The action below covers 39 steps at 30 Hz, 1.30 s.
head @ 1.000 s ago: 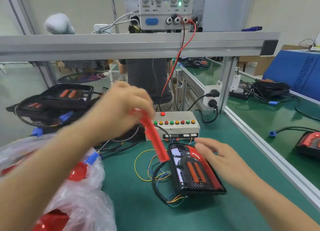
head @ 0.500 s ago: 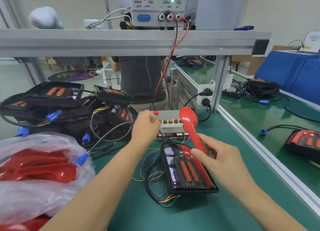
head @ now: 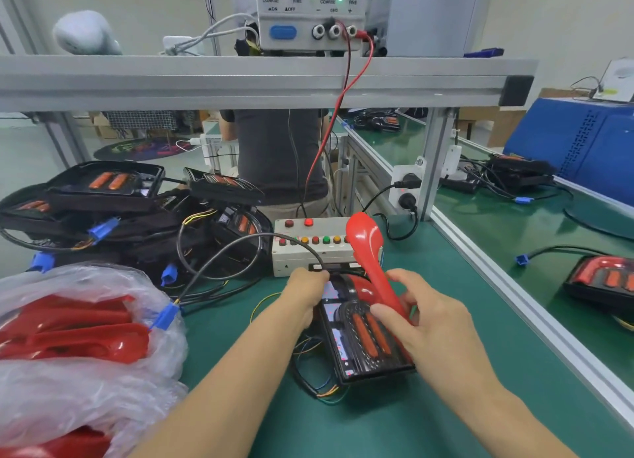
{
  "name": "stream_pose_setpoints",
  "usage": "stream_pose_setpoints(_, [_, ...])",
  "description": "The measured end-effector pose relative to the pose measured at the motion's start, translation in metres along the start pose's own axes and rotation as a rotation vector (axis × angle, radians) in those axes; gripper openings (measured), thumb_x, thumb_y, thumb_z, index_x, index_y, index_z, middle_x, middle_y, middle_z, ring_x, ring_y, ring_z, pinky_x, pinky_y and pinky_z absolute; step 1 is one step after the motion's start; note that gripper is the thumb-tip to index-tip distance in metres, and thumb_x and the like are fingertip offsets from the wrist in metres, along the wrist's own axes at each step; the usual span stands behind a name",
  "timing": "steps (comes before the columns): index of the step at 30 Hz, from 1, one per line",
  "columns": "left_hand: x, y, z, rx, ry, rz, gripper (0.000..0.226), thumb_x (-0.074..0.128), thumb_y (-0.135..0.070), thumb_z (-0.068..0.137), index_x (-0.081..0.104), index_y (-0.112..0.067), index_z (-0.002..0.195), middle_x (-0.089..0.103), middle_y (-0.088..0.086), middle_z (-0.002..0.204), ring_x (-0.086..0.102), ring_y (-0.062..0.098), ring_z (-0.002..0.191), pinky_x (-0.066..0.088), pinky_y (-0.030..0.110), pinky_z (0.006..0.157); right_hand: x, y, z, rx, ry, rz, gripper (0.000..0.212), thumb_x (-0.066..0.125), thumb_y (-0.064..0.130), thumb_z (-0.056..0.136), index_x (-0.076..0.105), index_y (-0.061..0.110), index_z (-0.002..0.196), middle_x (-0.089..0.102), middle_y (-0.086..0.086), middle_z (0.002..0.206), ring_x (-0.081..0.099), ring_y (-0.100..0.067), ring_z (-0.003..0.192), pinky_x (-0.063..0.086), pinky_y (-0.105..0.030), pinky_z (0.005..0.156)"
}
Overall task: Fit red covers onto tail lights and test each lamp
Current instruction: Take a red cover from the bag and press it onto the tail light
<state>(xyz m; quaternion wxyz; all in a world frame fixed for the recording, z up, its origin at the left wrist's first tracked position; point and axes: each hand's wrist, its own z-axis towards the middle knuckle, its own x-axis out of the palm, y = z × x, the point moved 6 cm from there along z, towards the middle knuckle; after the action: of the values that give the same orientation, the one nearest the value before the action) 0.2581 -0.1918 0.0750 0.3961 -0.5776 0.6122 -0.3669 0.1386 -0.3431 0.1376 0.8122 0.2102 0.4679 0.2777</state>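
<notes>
The red cover (head: 372, 267) stands tilted, its broad end up and away, its narrow end pinched in the right hand (head: 430, 323) just over the tail light (head: 363, 334). That lamp lies flat on the green counter (head: 429, 416) under both hands, wires trailing from its near and left sides. The left hand (head: 305, 291) rests curled on the lamp's far left corner, seemingly steadying it; whether it truly grips is unclear. To seat the cover well, I would lower the broad end toward the lamp's curved red edge, line up the outlines, then press evenly. Just beyond the hands sits the test box (head: 317, 246), one red button lit.
</notes>
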Motion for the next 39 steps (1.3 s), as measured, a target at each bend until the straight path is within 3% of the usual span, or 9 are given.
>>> stream_pose_setpoints(4, [0.001,-0.001,-0.012,-0.002,-0.004,-0.427,0.024,0.045,-0.013,0.101,0.058,-0.001,0.085,0.065,0.010,0.065,0.061,0.020,0.048,0.049,0.023,0.042,0.001,0.003,-0.006,0.045,0.025,0.070,0.031,0.072,0.033,0.083,0.062,0.036,0.113,0.061,0.024,0.069,0.055,0.002,0.066,0.039,-0.008,0.065])
stream_pose_setpoints(7, [0.007,-0.002,-0.019,-0.030,0.081,-0.634,0.028,0.042,-0.015,0.102,0.058,0.001,0.086,0.068,0.010,0.058,0.064,0.021,0.049,0.053,0.026,0.043,0.005,0.012,-0.015,-0.021,0.030,0.029,0.034,0.070,0.038,0.083,0.063,0.036,0.116,0.065,0.027,0.089,0.058,0.004,0.076,0.044,-0.010,0.075])
stream_pose_setpoints(9, [0.010,-0.002,-0.019,-0.039,0.115,-0.632,0.024,0.049,-0.019,0.099,0.060,0.002,0.101,0.070,0.016,0.077,0.066,0.025,0.062,0.057,0.032,0.056,0.012,0.017,-0.023,-0.108,0.057,-0.067,0.037,0.072,0.036,0.084,0.065,0.029,0.119,0.071,0.013,0.102,0.066,-0.010,0.085,0.054,-0.029,0.081])
stream_pose_setpoints(11, [0.009,0.001,-0.018,-0.039,0.108,-0.583,0.031,0.055,-0.025,0.096,0.063,0.000,0.113,0.070,0.019,0.097,0.066,0.029,0.078,0.057,0.038,0.066,0.019,0.020,-0.030,-0.186,0.082,-0.179,0.041,0.077,0.031,0.081,0.067,0.020,0.119,0.073,0.001,0.101,0.071,-0.023,0.082,0.060,-0.041,0.070])
stream_pose_setpoints(19, [0.011,0.010,-0.018,-0.044,0.152,-0.686,0.038,0.050,-0.034,0.097,0.064,-0.006,0.118,0.073,0.017,0.096,0.071,0.027,0.078,0.057,0.037,0.066,0.030,0.015,-0.035,-0.203,0.076,-0.377,0.048,0.091,0.028,0.063,0.073,0.014,0.105,0.072,0.003,0.081,0.067,-0.019,0.055,0.052,-0.027,0.041])
stream_pose_setpoints(23, [0.015,0.011,-0.021,-0.032,0.141,-0.668,0.037,0.051,-0.038,0.097,0.066,-0.008,0.110,0.074,0.015,0.089,0.073,0.027,0.071,0.057,0.035,0.058,0.038,0.022,-0.026,-0.208,0.124,-0.346,0.048,0.065,0.037,0.091,0.056,0.017,0.133,0.067,0.000,0.115,0.069,-0.025,0.092,0.057,-0.035,0.073])
stream_pose_setpoints(27, [0.016,0.012,-0.020,0.010,0.104,-0.643,0.036,0.049,-0.039,0.097,0.066,-0.011,0.111,0.074,0.015,0.092,0.072,0.027,0.074,0.057,0.036,0.063,0.037,0.026,-0.027,-0.246,0.078,-0.383,0.048,0.092,0.025,0.061,0.073,0.007,0.101,0.072,-0.003,0.079,0.068,-0.019,0.055,0.050,-0.023,0.039])
stream_pose_setpoints(33, [0.021,0.013,-0.020,0.084,0.149,-0.626,0.033,0.051,-0.037,0.096,0.065,-0.011,0.111,0.073,0.016,0.096,0.071,0.028,0.080,0.058,0.037,0.066,0.038,0.024,-0.031,-0.288,-0.017,-0.406,0.049,0.094,0.023,0.057,0.074,0.005,0.098,0.072,-0.003,0.076,0.066,-0.020,0.049,0.047,-0.023,0.035])
stream_pose_setpoints(39, [0.021,0.003,-0.023,0.257,0.195,-0.517,0.043,0.072,0.006,0.070,0.066,-0.010,0.110,0.073,0.016,0.092,0.070,0.027,0.074,0.059,0.037,0.067,0.038,0.020,-0.034,-0.201,-0.009,-0.340,0.057,0.092,0.036,0.059,0.074,0.010,0.106,0.069,-0.004,0.087,0.066,-0.021,0.053,0.049,-0.029,0.036])
